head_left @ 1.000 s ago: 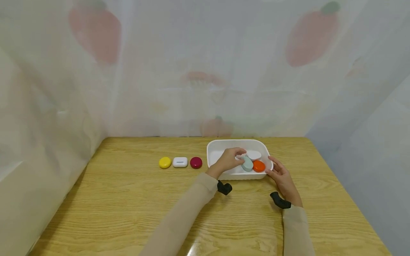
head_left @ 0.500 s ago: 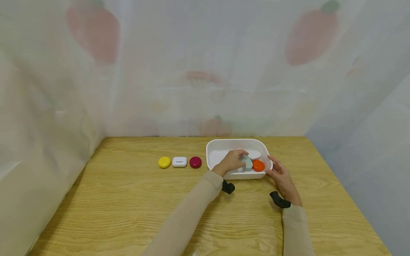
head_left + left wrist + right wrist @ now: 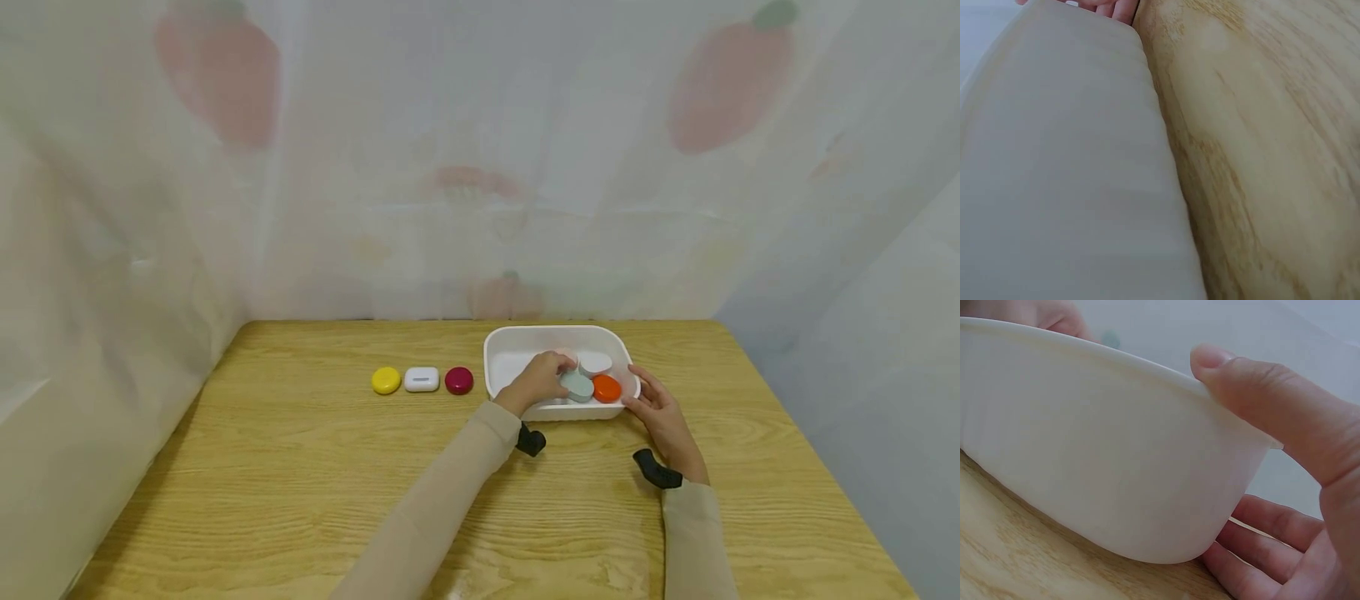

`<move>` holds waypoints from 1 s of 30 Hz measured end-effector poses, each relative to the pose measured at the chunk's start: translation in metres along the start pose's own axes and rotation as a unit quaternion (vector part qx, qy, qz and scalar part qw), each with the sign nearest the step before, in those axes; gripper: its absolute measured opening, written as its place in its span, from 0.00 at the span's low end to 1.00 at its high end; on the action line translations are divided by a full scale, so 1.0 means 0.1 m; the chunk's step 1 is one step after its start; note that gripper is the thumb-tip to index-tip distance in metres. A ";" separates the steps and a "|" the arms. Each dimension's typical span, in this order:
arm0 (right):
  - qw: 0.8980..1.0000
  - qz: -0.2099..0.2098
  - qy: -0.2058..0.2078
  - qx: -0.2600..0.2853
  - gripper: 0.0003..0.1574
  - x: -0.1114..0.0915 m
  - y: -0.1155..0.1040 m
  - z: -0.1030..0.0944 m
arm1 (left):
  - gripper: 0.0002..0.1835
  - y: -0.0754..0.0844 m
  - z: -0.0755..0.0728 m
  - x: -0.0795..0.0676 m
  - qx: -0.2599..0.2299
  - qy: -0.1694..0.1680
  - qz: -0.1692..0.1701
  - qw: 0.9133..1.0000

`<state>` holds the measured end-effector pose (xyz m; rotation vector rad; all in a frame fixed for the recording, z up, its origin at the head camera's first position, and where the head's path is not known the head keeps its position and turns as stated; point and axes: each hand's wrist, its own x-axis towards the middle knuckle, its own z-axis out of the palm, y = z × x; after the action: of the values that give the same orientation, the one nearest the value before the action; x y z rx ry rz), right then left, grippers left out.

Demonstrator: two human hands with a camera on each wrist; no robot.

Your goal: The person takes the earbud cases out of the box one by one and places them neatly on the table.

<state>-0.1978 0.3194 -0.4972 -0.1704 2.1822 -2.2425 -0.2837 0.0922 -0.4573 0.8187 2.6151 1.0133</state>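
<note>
A white plastic tray (image 3: 517, 335) stands on the table, with several small smooth cases in its right half. Inside it, my left hand (image 3: 534, 380) has curled fingers and thumb at the left end of a pale green oval case (image 3: 578, 387). An orange-red round case (image 3: 607, 388) lies right of that, and a white oval one (image 3: 596, 363) behind it. Part of a pale pinkish piece (image 3: 567, 357) shows behind my left fingers. My right hand (image 3: 664, 417) grips the tray's right end; in the right wrist view its thumb (image 3: 1260, 387) presses the rim, fingers along the outside wall.
Left of the tray, a yellow round case (image 3: 386, 381), a white earbud case (image 3: 422, 380) and a dark red round case (image 3: 459, 381) sit in a row on the wooden table (image 3: 300, 475). A fabric curtain (image 3: 480, 250) hangs behind the table.
The pale green case has turned from slanting to lying more crosswise in the tray, beside my left fingers. My left hand shifted slightly; the right hand has stayed on the tray.
</note>
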 end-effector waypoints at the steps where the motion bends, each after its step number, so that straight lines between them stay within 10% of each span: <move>1: 1.000 -0.001 0.000 0.001 0.38 0.00 0.00 0.00 | 0.24 0.00 0.00 0.00 0.003 0.000 -0.002 1.000; 30: 0.999 -0.016 -0.011 0.029 0.37 0.00 -0.01 0.00 | 0.21 -0.01 -0.02 -0.04 -0.036 0.038 0.006 0.999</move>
<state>-0.1973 0.3197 -0.4962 -0.2309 2.1147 -2.3063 -0.2811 0.0880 -0.4560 0.7954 2.6214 1.1576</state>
